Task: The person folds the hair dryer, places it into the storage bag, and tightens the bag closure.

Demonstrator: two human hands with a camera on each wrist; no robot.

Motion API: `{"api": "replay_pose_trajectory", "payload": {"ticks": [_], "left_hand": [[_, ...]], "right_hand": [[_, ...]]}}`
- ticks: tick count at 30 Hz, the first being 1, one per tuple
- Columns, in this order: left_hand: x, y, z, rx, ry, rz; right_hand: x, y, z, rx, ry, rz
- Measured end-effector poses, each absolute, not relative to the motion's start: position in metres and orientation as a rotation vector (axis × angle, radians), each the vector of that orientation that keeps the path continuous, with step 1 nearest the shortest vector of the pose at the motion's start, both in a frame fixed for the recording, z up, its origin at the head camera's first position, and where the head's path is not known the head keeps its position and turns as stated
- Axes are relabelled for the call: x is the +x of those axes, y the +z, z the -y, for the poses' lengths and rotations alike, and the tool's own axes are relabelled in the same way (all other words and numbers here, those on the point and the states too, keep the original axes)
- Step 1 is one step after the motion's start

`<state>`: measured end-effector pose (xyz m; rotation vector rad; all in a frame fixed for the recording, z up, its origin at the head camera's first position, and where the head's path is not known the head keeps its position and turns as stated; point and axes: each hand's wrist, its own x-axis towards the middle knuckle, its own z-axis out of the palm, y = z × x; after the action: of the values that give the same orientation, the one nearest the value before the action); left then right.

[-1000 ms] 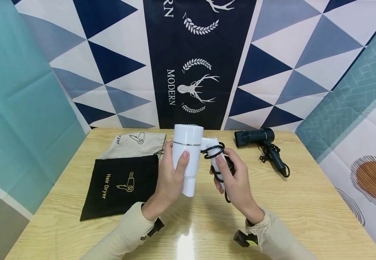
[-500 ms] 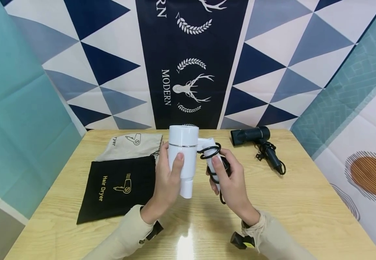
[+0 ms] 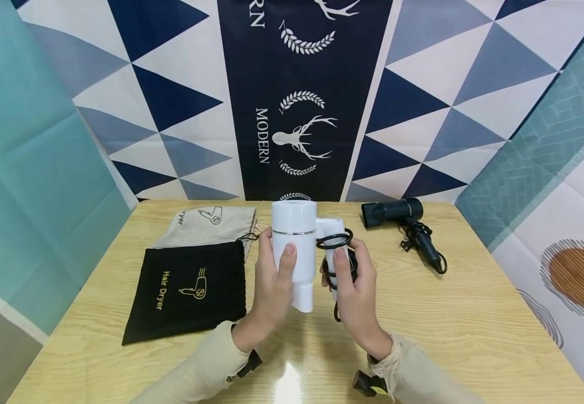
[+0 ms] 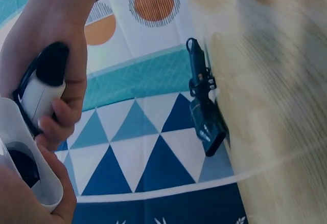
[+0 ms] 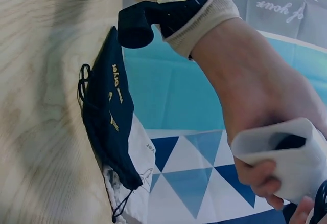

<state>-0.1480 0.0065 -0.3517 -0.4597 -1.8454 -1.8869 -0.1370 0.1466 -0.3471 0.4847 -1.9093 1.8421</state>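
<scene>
A white hair dryer (image 3: 294, 216) is held up above the table in both hands, its flat nozzle (image 3: 302, 297) pointing down towards the person. My left hand (image 3: 270, 289) grips the barrel, thumb on the near side. With my right hand (image 3: 356, 297) I hold the white handle (image 3: 336, 229), which stands almost parallel to the barrel with a gap between them. A black cord (image 3: 341, 238) is looped around that handle. The nozzle's hollow mouth shows in the right wrist view, beside the left fingers (image 5: 263, 175). In the left wrist view the handle's end (image 4: 41, 98) sticks out of the right hand.
On the table's left lie a black drawstring bag (image 3: 180, 292) printed "Hair Dryer" and, partly under it, a pale cloth bag (image 3: 206, 227). A black hair dryer (image 3: 392, 212) with a bundled cord lies at the back right. Patterned cloth walls stand behind and beside the wooden table (image 3: 448, 314).
The handle has swung inward towards the barrel and now stands more upright. My right hand has come closer to the left. The bags and the black dryer have stayed in place.
</scene>
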Motion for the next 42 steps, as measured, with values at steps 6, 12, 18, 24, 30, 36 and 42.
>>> {"api": "replay_pose_trajectory", "payload": {"ticks": [6,12,18,24,30,36,42], "left_hand": [[-0.141,-0.361,-0.020,-0.519,-1.980,1.728],[-0.142,-0.362,-0.024,-0.543,-1.997,1.706],[-0.148,-0.358,-0.018,-0.505,-1.986,1.848],[-0.156,-0.350,-0.006,-0.425,-2.000,2.005],[-0.165,-0.341,0.009,-0.402,-2.015,1.984],[-0.173,-0.332,0.024,-0.376,-2.033,1.921],[-0.177,-0.329,0.029,-0.363,-2.046,1.877]], "right_hand": [[-0.135,-0.354,-0.142,0.462,1.740,1.847],[-0.138,-0.354,-0.145,0.480,1.720,1.862],[-0.144,-0.351,-0.153,0.486,1.720,1.962],[-0.152,-0.347,-0.161,0.520,1.713,2.131],[-0.156,-0.340,-0.167,0.546,1.726,2.334],[-0.159,-0.336,-0.169,0.535,1.698,2.351],[-0.160,-0.339,-0.167,0.629,1.614,2.463]]}}
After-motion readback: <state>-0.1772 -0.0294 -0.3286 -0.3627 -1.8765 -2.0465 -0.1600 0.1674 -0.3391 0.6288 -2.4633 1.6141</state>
